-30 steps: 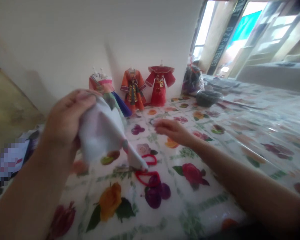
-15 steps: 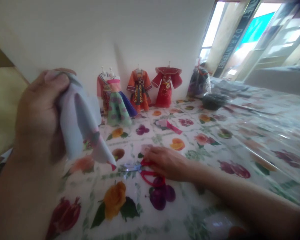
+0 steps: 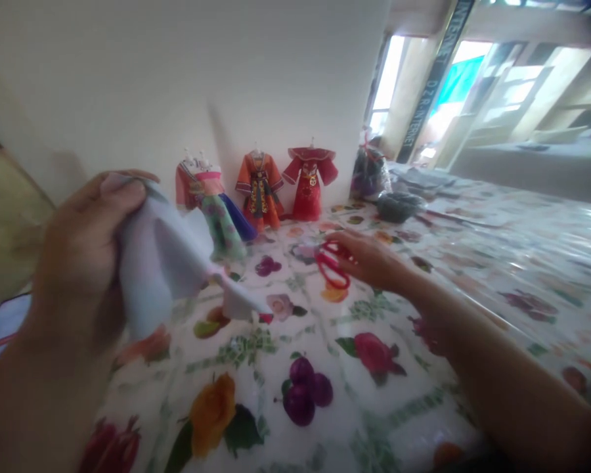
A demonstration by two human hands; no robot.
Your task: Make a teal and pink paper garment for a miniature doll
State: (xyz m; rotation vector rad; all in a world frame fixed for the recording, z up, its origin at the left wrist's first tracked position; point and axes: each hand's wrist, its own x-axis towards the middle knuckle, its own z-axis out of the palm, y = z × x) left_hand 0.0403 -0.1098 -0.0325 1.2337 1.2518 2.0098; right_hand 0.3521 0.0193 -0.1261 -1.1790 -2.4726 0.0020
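My left hand (image 3: 91,243), raised on the left, pinches a pale bluish-white piece of cloth (image 3: 177,256) between thumb and fingers. The cloth hangs in folds, and its narrow end with pink bits reaches right, over the tablecloth. My right hand (image 3: 364,259) is farther back at the centre right, with its fingers closed on a pair of scissors (image 3: 332,266). The red handle loops show below and left of the fingers; I cannot make out the blades. A pale patch of what may be fabric (image 3: 303,253) is just left of the scissors.
Miniature dresses stand along the wall: a green-skirted one (image 3: 221,226), an orange robe (image 3: 259,190) and a red gown (image 3: 310,184). Farther right are a tied plastic bag (image 3: 369,172) and a dark wrapped bundle (image 3: 401,207). A fruit-and-flower tablecloth (image 3: 295,453) covers the table.
My right hand has moved back and to the right, carrying the scissors off their earlier place. The cloth's lower end has swung right in my left hand. The view has shifted slightly.
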